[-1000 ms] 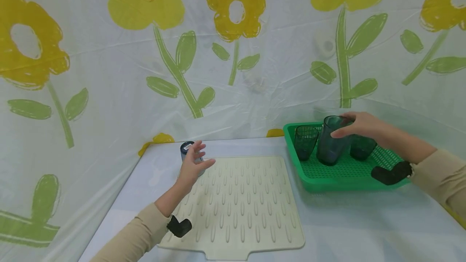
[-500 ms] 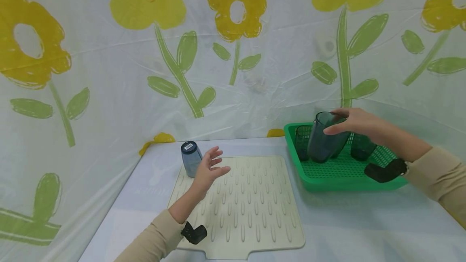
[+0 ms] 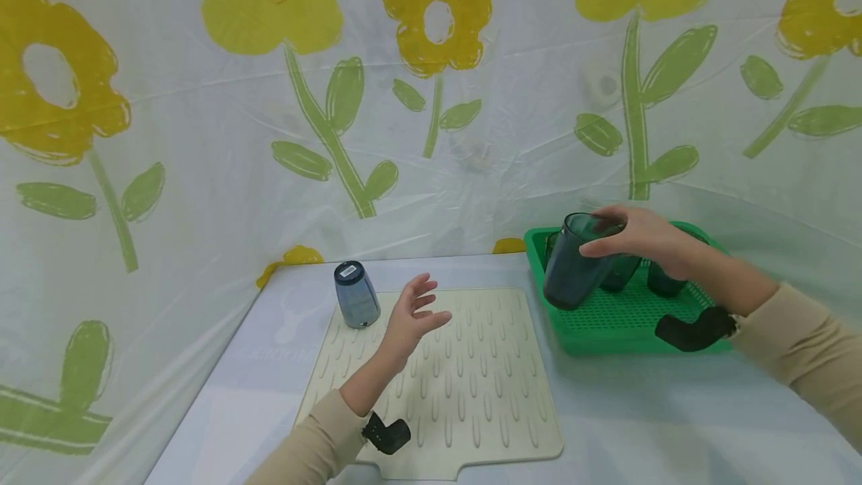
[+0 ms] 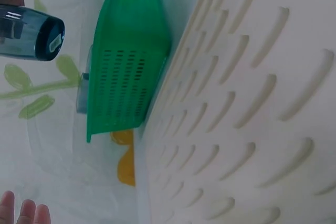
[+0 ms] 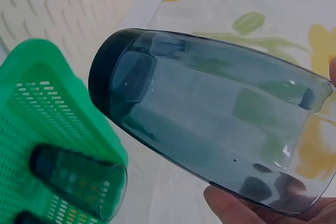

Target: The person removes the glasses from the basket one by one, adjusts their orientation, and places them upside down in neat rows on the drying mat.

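one tumbler [image 3: 356, 295] inverted on mat [image 3: 471, 388], 10 o'clock corner. right hand [image 3: 640, 239] grips lifted glass [image 3: 572, 262]; two remain in basket [image 3: 606, 328]. left hand [image 3: 411, 313] wide, empty.

A dark, smoky see-through tumbler [image 3: 575, 262] is held by its rim, tilted, mouth up, above the near-left corner of a green perforated basket [image 3: 626, 324]. It looks empty, though the tint makes that hard to confirm.

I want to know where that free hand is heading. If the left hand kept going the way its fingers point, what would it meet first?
The left hand hovers open over the drying mat, fingers aimed right. Most likely it would first meet the tumbler that the right hand holds over the green basket; depth is unclear.
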A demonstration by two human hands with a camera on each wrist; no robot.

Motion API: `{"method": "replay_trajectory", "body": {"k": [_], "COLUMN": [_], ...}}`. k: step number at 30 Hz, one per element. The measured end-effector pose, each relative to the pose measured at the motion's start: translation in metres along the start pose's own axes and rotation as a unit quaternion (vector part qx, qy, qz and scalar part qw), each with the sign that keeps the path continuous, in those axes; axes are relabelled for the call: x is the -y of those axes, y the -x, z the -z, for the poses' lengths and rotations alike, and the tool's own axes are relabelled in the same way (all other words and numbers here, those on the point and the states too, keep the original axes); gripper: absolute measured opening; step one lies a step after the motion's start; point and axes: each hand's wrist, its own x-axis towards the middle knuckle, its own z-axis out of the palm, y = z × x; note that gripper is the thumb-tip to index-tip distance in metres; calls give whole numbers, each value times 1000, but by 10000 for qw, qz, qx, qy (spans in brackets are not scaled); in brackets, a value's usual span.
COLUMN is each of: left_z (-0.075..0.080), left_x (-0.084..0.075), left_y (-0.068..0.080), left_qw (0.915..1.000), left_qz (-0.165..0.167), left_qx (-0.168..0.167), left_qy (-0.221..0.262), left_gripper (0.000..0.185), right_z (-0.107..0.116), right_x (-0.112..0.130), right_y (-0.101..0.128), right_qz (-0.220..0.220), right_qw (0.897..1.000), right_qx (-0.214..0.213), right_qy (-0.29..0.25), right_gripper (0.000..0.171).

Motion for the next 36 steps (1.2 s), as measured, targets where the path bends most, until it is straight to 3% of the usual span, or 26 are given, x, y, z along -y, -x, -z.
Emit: {"method": "replay_trajectory", "body": {"k": [23,36], "left_z": [-34,-54], "left_x": [10,23], "left_y": [0,6], "left_qw": [9985,9962], "left_qz": [-79,-29], "left_qx": [514,870], "left_qy": [158,73], "left_gripper": [68,67], "right_z": [-38,-62], "right_x": [-8,-17], "right_y": [9,10], "right_qz": [273,144], "right_qw": [9945,9873], "right_qx": [-126,-39], "right_qy": [-1002,-1581], "right_gripper": [75,77]}}
